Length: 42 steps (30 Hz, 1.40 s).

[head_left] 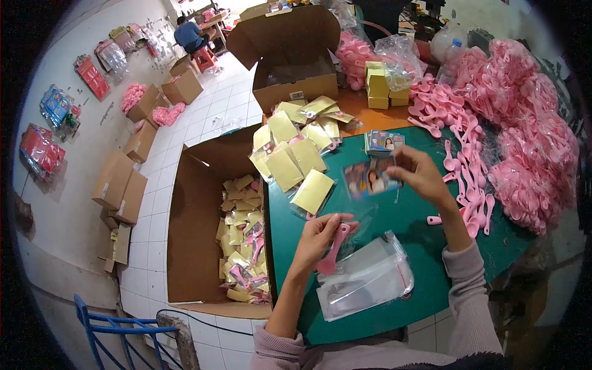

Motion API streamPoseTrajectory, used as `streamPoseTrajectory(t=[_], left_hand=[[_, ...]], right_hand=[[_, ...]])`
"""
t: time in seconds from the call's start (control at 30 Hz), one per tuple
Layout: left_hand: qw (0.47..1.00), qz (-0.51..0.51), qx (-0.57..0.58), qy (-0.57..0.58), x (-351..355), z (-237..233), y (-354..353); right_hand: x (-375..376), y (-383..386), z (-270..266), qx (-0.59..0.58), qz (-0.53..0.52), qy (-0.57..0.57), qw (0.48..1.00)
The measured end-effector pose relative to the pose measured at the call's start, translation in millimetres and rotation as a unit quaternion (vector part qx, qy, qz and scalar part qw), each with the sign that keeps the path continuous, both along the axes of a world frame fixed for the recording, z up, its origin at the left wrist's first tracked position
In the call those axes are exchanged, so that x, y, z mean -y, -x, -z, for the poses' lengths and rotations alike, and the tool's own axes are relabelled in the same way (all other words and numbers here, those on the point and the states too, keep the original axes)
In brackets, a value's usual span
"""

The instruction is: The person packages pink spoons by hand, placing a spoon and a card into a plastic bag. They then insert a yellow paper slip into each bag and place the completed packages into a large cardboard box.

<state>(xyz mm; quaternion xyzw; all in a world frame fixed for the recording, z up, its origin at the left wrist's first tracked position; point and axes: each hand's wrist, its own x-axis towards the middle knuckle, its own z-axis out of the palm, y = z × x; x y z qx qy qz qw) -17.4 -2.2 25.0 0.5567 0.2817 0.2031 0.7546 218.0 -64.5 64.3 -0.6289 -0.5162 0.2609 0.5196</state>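
Note:
My left hand (pixel 317 240) is closed on a pink plastic spoon (pixel 333 251) and, it seems, the edge of a clear plastic bag (pixel 364 217). Between the thumb and fingers of my right hand (pixel 422 174) is a printed picture card (pixel 365 180), held slightly blurred above the bag. Behind it, a stack of similar cards (pixel 383 143) lies on the green table (pixel 431 271). Below my hands lies a pile of flat clear plastic bags (pixel 364 287). Loose pink spoons (pixel 472 179) spread to the right of my right hand.
Packets with yellow backing (pixel 302 157) are heaped at the table's left. A large cardboard box (pixel 209 216) beside it holds more packets. Bundles of bagged pink spoons (pixel 524 135) pile up at right. Yellow card blocks (pixel 377 86) stand behind. A seated person (pixel 188 36) is far off.

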Motion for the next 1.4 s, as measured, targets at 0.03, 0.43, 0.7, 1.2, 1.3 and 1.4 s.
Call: streamPoseTrajectory(t=[0.03, 0.43, 0.7, 1.2, 1.3, 1.4], left_hand=[[1.0, -0.004, 0.004, -0.005, 1, -1, 0], [0.981, 0.098, -0.031, -0.164, 11, 7, -1], [0.937, 0.093, -0.182, -0.282, 6, -5, 8], [0.984, 0.106, 0.013, -0.14, -16, 21, 19], [0.921, -0.091, -0.051, -0.376, -8, 29, 9], [0.999, -0.013, 0.039, 0.016, 3, 19, 4]], right_hand=[[7, 8, -6, -0.007, -0.043, 0.027, 0.999], [15, 39, -21, 0.19, -0.301, 0.148, 0.923], [10, 35, -5, 0.127, -0.319, 0.168, 0.924], [3, 23, 16, -0.01, -0.225, 0.138, 0.964], [6, 20, 12, 0.015, -0.108, 0.075, 0.991], [10, 33, -7, 0.128, -0.057, 0.023, 0.99]])
